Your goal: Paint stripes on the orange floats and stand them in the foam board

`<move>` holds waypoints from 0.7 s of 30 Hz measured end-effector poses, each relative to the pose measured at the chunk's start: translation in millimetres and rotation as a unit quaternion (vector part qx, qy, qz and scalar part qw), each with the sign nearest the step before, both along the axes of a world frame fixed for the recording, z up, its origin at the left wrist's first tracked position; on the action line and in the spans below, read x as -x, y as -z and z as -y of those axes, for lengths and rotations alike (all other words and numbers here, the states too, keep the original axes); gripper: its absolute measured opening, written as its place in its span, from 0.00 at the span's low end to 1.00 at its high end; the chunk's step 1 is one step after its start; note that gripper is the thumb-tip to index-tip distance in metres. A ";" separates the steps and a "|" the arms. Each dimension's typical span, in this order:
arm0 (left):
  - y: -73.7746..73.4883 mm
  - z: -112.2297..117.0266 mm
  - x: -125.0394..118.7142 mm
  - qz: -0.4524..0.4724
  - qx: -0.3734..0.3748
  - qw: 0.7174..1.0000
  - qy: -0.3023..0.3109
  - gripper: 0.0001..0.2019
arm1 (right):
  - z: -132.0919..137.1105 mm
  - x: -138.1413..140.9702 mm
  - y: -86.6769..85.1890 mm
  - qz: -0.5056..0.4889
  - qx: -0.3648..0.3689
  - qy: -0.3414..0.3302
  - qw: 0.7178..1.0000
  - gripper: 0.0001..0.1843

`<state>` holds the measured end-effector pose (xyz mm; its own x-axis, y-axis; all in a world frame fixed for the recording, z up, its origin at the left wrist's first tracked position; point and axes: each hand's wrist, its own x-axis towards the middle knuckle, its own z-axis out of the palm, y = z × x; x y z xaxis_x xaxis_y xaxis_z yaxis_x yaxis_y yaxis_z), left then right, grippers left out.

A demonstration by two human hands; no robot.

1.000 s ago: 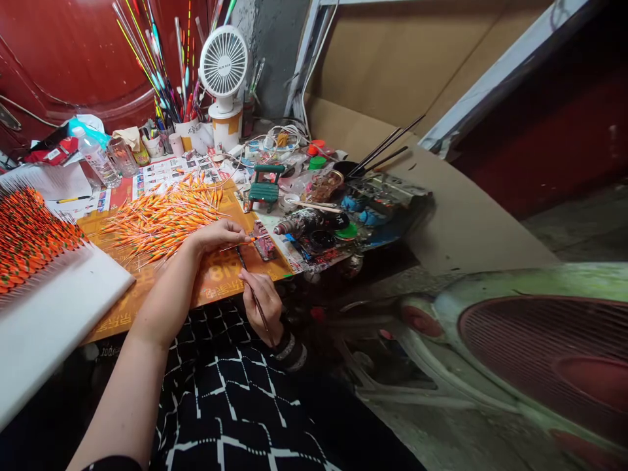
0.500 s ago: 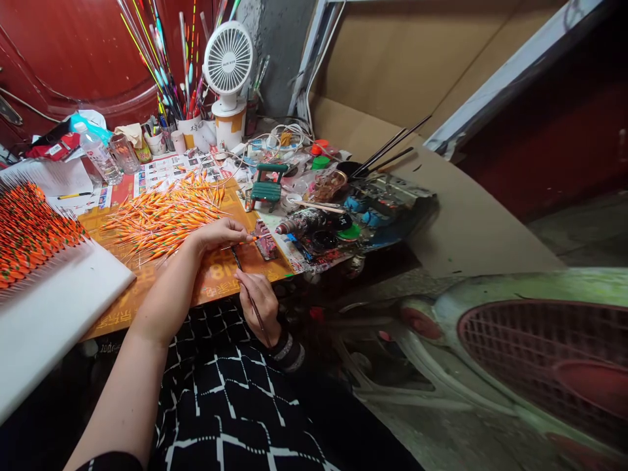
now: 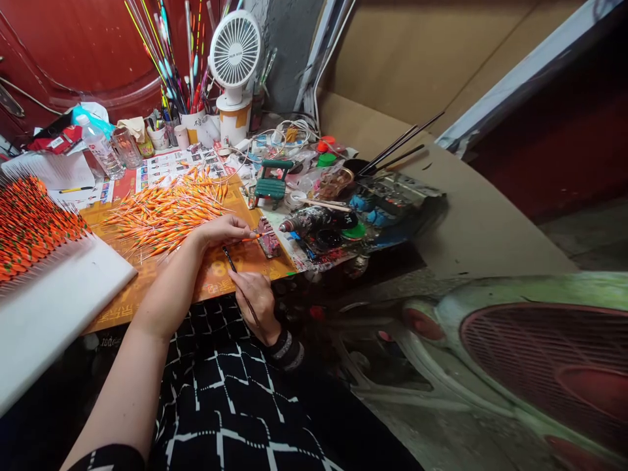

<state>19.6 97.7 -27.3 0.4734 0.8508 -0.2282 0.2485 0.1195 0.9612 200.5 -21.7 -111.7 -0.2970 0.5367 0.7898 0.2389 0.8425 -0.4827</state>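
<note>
A slim orange piece (image 3: pixel 258 236) is held above the tabletop (image 3: pixel 110 313), right by a notched, paint-stained block (image 3: pixel 269 241); it is pinched between the thumb and fingers of the left hand (image 3: pixel 226 230), that grip pressed together at one part only, presumably so that the far end is left exposed; and just below, a thin dark brush (image 3: pixel 230 259) is pinched in the grip of the right hand (image 3: pixel 256 301), its shaft slanted up towards the left hand, a pencil-like hold by which, it seems, fine control is given; whether the piece is touched by the bristles cannot be told at this size; beyond the left wrist a loose heap of orange pieces (image 3: pixel 164 216) is spread, within easy reach, it would appear, of that hand; off to the left, dense rows of orange pieces (image 3: pixel 36 229) are stood in a white slab (image 3: pixel 73 307), probably spaced so that they are kept apart; over on the right a small green chair-shaped stand (image 3: pixel 271 188) and a green lid (image 3: pixel 355 231) are set among the paint clutter; and at the back a white fan (image 3: pixel 235 49) is perched, faced towards the work.
</note>
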 end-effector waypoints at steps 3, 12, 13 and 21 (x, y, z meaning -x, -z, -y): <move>1.2 -0.7 1.0 0.001 -0.006 1.000 0.006 0.23 | 0.0 0.2 -1.0 -0.001 -0.003 -0.004 1.000 0.26; -1.9 -0.2 0.8 -0.012 0.004 1.000 -0.003 0.25 | -0.7 -4.2 2.8 -0.053 0.017 -0.016 0.998 0.25; -2.1 -0.1 0.9 -0.013 0.006 1.000 -0.003 0.25 | -1.1 -6.0 3.7 -0.067 0.021 -0.014 0.997 0.25; -5.6 -0.3 1.4 -0.015 0.016 1.000 0.001 0.23 | -18.5 -30.1 4.4 -0.115 0.003 0.064 0.991 0.21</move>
